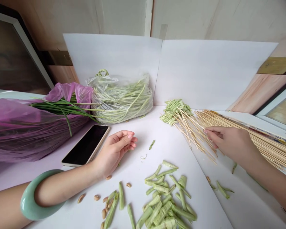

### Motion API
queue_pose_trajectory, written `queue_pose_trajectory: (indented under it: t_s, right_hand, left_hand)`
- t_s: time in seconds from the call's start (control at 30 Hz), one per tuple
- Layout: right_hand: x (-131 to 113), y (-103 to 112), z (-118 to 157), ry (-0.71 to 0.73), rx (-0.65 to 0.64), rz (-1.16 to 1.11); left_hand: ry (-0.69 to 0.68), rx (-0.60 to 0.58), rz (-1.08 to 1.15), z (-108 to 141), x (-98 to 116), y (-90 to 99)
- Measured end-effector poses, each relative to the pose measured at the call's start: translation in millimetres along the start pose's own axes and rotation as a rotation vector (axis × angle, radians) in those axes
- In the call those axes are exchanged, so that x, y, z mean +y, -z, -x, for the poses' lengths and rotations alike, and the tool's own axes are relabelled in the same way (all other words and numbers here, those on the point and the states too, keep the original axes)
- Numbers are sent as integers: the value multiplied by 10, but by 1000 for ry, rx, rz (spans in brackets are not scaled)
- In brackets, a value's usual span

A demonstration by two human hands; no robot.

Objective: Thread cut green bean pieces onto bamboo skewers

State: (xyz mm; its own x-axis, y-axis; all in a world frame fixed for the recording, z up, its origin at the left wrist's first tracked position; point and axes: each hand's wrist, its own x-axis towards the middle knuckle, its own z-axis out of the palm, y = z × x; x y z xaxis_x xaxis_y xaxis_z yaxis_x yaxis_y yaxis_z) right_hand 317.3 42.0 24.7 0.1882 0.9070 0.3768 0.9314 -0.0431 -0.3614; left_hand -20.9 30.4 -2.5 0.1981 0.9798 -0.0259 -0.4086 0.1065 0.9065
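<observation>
Cut yardlong-bean pieces [160, 206] sit within reach at six o'clock; the relaxed left hand [116, 152] holds nothing, while the right hand [228, 143] grasps bamboo skewers [271, 149] at three o'clock.

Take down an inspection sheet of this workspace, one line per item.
Surface: white paper covers the table and stands up against the wall behind.
Job's things: cut green beans in a loose pile; bamboo skewers at right; skewered beans beside them; long beans in a clear plastic bag.
Clutter: pale seeds; smartphone; green stalks in a purple plastic bag.
Hands: left hand empty, beside the smartphone, jade bangle on that arm; right hand touching the skewers.
Cables: nothing seen.
Surroundings: wooden wall panels; dark framed pane at left.
</observation>
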Motion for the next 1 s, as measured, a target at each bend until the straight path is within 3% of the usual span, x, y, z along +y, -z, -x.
queue_pose_trajectory:
  t_s: [0.2, 0.4, 0.63, 0.9, 1.0]
  right_hand:
    - [-24, 29, -1, -3, 13, -6]
    - [-35, 103, -1, -90, 151, -51]
    - [88, 27, -80, -119, -104, 144]
    - [170, 44, -138, -203, -91, 219]
    - [213, 9, -146, -170, -152, 187]
  left_hand:
    - [8, -5, -12, 12, -4, 13]
    - [13, -13, -19, 1, 4, 2]
    - [13, -10, -36, 11, 8, -15]
    - [12, -14, -44, 11, 15, -23]
    - [13, -16, -47, 11, 17, -25]
